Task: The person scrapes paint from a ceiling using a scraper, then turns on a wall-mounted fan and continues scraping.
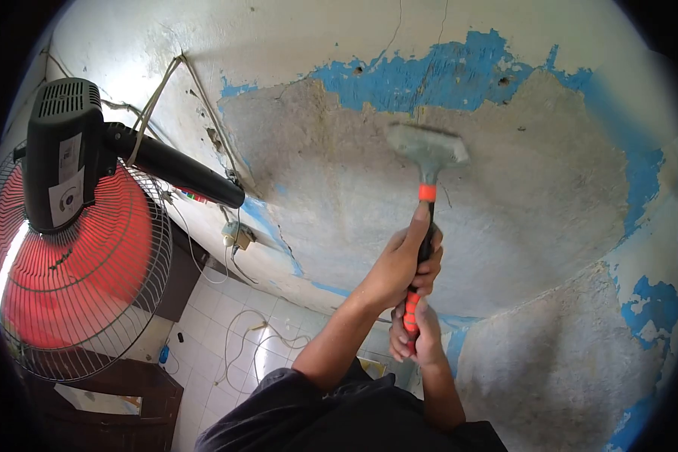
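Note:
Both hands grip one long-handled scraper (429, 151), its wide grey blade up against the bare grey part of the wall (316, 166), just below a strip of blue paint (459, 75). The blade is a little blurred. My left hand (410, 260) wraps the black upper part of the handle, its thumb laid along the shaft toward the orange collar. Lower down, my right hand (416, 335) closes round the red-and-black striped end of the handle. Ragged edges of white and blue paint surround the bare patch.
At left a fan (75, 248) with a red blade and wire cage juts out on a black arm. Cables (154, 105) run along the wall to a socket (236, 236). Below, a cord (237, 354) lies on white floor tiles (211, 305) beside dark wooden furniture (105, 422).

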A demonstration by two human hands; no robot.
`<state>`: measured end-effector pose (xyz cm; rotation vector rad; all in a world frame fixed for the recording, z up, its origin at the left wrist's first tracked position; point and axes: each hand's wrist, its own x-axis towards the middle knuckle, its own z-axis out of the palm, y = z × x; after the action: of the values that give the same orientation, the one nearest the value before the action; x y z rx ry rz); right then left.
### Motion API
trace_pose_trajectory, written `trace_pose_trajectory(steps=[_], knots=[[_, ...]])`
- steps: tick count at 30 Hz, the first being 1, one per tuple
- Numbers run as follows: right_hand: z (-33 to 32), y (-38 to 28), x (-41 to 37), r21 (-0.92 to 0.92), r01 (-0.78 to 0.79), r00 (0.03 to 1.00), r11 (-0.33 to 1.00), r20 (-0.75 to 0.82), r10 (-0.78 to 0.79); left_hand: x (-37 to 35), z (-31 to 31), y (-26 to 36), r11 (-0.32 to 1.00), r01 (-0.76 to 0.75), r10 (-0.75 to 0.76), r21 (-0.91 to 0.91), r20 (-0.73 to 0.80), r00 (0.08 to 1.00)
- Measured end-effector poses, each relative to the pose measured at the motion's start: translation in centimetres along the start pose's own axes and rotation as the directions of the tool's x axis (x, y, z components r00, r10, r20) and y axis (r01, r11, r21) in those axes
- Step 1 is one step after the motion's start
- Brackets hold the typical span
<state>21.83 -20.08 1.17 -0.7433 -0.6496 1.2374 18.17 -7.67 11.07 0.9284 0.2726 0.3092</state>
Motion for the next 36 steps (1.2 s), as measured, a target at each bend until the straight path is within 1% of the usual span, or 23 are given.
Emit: trace_pose_trajectory(steps=[2, 5, 7, 10, 11, 14, 15, 16, 18, 19, 20, 22, 25, 28, 31, 34, 36], knots=[[-0.1, 1.2, -0.8, -0.012, -0.006, 1.0, 1.0, -0.029, 0.006, -0.2, -1.1, -0.9, 0.998, 0.049, -0.049, -0.038, 0.017, 0.999], [0.5, 2.7, -1.1, -0.122, 0.055, 0.994, 0.991, -0.087, -0.066, -0.3, -1.9, -1.2, 0.997, 0.067, -0.066, -0.027, 0.047, 0.997], [1.2, 2.5, -1.4, -0.218, 0.083, 0.986, 0.972, -0.122, -0.112, -0.2, -1.5, 0.0, 0.999, 0.043, -0.041, -0.021, 0.083, 0.996], [1.1, 1.8, -1.6, -0.124, 0.103, 0.977, 0.987, -0.176, -0.124, 0.5, -0.6, 0.9, 1.0, 0.016, -0.012, -0.026, 0.137, 0.99], [1.4, 1.5, -1.5, -0.096, 0.151, 0.966, 0.984, -0.199, -0.167, 0.8, -0.3, 0.9, 1.0, 0.011, -0.007, -0.029, 0.154, 0.988], [1.0, 2.1, -1.1, -0.145, 0.165, 0.946, 0.975, -0.257, -0.198, 1.4, -1.3, -0.5, 0.984, 0.002, 0.049, -0.176, 0.286, 0.957], [1.5, 2.1, -1.2, -0.189, 0.142, 0.932, 0.972, -0.305, -0.195, 1.2, -1.7, -1.1, 0.959, 0.045, 0.041, -0.279, 0.295, 0.955], [1.6, 2.3, -1.3, -0.203, 0.123, 0.931, 0.972, -0.317, -0.183, 1.2, -2.2, -1.8, 0.944, 0.076, 0.042, -0.322, 0.344, 0.938], [1.5, 3.0, -2.0, -0.232, 0.083, 0.925, 0.969, -0.343, -0.161, 1.3, -3.6, -3.2, 0.904, 0.146, 0.052, -0.402, 0.441, 0.896], [2.0, 2.7, -2.3, -0.244, 0.059, 0.916, 0.968, -0.372, -0.15, 1.4, -4.2, -3.6, 0.888, 0.206, 0.033, -0.412, 0.502, 0.864], [2.2, 2.6, -2.4, -0.253, 0.059, 0.913, 0.966, -0.378, -0.155, 1.6, -4.2, -3.7, 0.875, 0.231, 0.024, -0.425, 0.515, 0.857], [2.6, 2.7, -2.6, -0.257, 0.046, 0.907, 0.965, -0.394, -0.148, 1.5, -4.2, -3.8, 0.846, 0.281, 0.0, -0.454, 0.526, 0.85], [3.0, 2.6, -1.9, -0.247, 0.073, 0.906, 0.966, -0.39, -0.168, 1.2, -3.4, -1.7, 0.911, 0.245, -0.07, -0.333, 0.459, 0.885], [2.5, 2.9, -1.5, -0.257, 0.085, 0.892, 0.963, -0.411, -0.189, 1.3, -3.2, -1.5, 0.936, 0.198, -0.064, -0.29, 0.415, 0.908], [2.7, 3.8, -2.0, -0.215, 0.082, 0.886, 0.973, -0.432, -0.17, 1.3, -3.6, -2.3, 0.94, 0.227, -0.106, -0.255, 0.416, 0.903], [2.7, 3.6, -1.4, -0.218, 0.093, 0.868, 0.972, -0.461, -0.186, 1.3, -3.0, -0.9, 0.954, 0.215, -0.121, -0.21, 0.386, 0.914], [3.2, 3.1, -1.2, -0.236, 0.083, 0.859, 0.968, -0.476, -0.19, 1.3, -2.8, -0.5, 0.955, 0.212, -0.116, -0.209, 0.395, 0.911]])
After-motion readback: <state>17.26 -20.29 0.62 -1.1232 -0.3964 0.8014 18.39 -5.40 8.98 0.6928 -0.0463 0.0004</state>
